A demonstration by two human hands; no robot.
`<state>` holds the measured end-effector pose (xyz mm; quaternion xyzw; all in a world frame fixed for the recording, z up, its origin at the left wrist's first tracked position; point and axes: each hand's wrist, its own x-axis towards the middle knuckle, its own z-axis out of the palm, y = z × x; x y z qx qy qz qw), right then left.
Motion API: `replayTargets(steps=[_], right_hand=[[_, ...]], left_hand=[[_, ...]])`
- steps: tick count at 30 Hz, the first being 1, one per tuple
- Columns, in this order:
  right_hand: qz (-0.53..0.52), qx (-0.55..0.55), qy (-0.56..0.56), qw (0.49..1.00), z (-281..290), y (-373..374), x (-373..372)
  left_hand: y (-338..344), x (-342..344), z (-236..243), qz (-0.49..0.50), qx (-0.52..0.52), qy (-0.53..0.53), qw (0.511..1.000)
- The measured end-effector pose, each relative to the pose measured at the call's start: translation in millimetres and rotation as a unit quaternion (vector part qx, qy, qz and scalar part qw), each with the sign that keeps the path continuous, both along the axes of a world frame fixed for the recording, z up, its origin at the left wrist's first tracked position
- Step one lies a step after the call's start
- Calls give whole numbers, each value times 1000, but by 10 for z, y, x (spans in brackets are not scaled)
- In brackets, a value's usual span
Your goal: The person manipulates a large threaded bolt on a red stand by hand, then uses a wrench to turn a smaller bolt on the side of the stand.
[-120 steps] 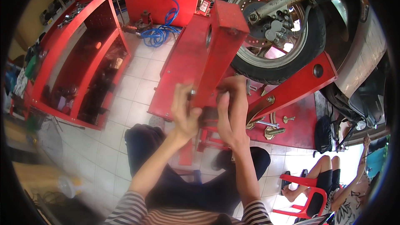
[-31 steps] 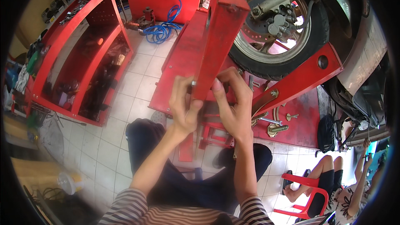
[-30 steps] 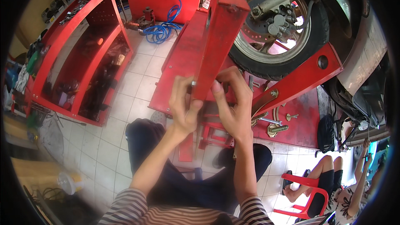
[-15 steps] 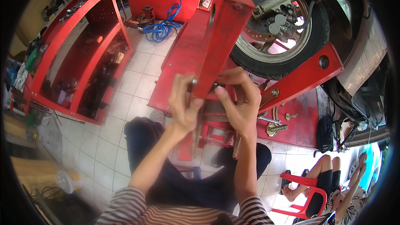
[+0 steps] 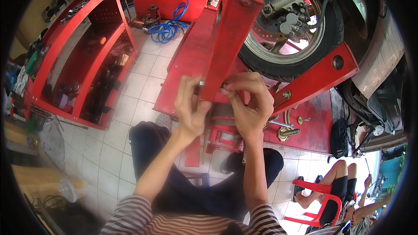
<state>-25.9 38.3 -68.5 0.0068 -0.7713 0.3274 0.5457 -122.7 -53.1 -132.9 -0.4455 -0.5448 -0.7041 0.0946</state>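
Observation:
A red square steel post [image 5: 230, 30] rises in front of me, its far end raised. My left hand [image 5: 190, 111] is closed round the post's left side, thumb against the lower edge and fingertips by a silver bolt head [image 5: 201, 83]. On the other side of the post, my right hand [image 5: 252, 106] pinches a small dark nut [image 5: 224, 85] between thumb and forefinger, close to the post, at about the bolt's height. Whether the nut is on the bolt's thread I cannot tell. A second red steel arm [image 5: 313, 76] slants away to the right, with a bolt through it.
A motorcycle wheel [image 5: 250, 56] stands beyond the post on a red platform [image 5: 174, 85]. A wrench [image 5: 281, 124] and brass-coloured fittings [image 5: 296, 132] lie on the platform. A red tool cart [image 5: 39, 82] stands left, and a blue hose [image 5: 163, 32] lies behind. Another person sits on a red chair [image 5: 333, 200].
My right hand has shifted slightly; its thumb and forefinger now close together on the nut. My left hand stays at the bolt head. The seated person's arms have moved.

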Motion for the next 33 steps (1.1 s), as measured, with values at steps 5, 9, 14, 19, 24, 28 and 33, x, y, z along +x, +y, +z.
replayTargets(steps=[5, 9, 14, 19, 24, 28, 33], right_hand=[[42, -56, -20, 997, -28, 13, 11], [80, -264, -2, 961, 19, -107, -6], [23, -148, -152, 977, -41, -13, 21], [-27, -88, -111, 990, 85, -97, -6], [-3, -65, -85, 994, 42, -26, 18], [7, -51, -49, 997, -14, 10, -4], [18, -50, -35, 998, -27, 10, -14]], left_hand=[[-6, 7, 8, -3, -1, -6, 1000], [3, 9, 12, 0, 3, -4, 1000], [7, 1, 2, 0, 4, 3, 1000], [-4, -13, -10, 1, -4, 8, 1000], [-1, -20, -17, 2, 0, 12, 1000], [-1, -9, -7, -5, -1, 3, 1000], [-2, -17, -17, -5, 2, 4, 1000]])
